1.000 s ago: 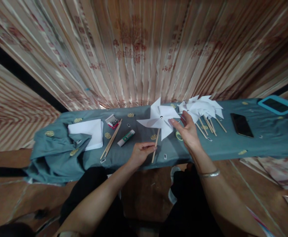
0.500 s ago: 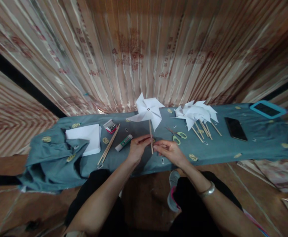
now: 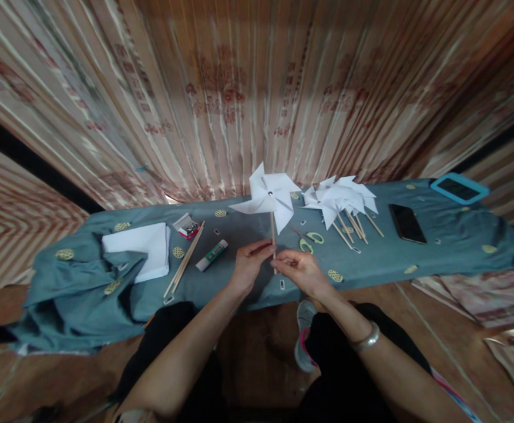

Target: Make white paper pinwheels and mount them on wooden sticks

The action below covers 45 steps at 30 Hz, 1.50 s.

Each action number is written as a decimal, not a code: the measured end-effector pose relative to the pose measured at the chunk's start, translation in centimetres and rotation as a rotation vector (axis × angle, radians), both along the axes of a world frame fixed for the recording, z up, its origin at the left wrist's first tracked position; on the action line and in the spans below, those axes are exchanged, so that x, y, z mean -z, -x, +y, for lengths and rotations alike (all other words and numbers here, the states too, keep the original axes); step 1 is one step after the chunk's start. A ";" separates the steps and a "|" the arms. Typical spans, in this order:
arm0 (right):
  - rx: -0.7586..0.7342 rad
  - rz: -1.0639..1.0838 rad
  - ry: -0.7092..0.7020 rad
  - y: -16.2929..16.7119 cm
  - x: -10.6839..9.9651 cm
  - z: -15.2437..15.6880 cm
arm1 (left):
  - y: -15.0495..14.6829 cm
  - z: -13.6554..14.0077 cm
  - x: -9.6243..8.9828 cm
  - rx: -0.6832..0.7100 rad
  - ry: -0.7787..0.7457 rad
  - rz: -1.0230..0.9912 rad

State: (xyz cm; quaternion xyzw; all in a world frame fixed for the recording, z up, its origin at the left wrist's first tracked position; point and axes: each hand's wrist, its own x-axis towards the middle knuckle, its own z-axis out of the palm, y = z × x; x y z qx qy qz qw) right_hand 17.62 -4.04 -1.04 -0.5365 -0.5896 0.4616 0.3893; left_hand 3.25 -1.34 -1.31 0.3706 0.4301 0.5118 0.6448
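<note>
A white paper pinwheel [image 3: 269, 197] with a shiny pin at its centre stands upright on a thin wooden stick, held over the cloth. My left hand [image 3: 248, 265] pinches the stick partway down, fingers closed. Lower on the same stick, my right hand [image 3: 299, 270] closes thumb and fingertips around it. Just beyond the right hand lie scissors [image 3: 308, 241] with green handles. To the left of my left hand rests a glue stick [image 3: 211, 255].
Several finished pinwheels [image 3: 342, 197] lie overlapped at the right, beside a black phone [image 3: 407, 223] and a blue-framed tablet [image 3: 459, 188]. Leftward are wooden sticks [image 3: 183, 261], a small box of pins [image 3: 188, 226] and white paper sheets [image 3: 155, 252]. A teal cloth [image 3: 371, 270] covers the narrow table.
The view has shifted slightly, so the table items appear further left. My right hand has come closer to the stick's lower end and now grips it; the pinwheel stays upright.
</note>
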 end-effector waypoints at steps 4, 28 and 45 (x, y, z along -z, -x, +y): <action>0.123 -0.214 -0.099 -3.1 -0.2 0.8 | -0.2 -0.1 -0.2 0.001 -0.010 -0.039; 0.182 -1.118 -0.008 -13.4 1.1 3.9 | 2.9 -0.8 1.4 0.041 0.014 0.041; 0.251 -1.316 0.043 -13.0 -0.3 3.3 | 3.1 -2.7 2.3 0.068 0.036 0.078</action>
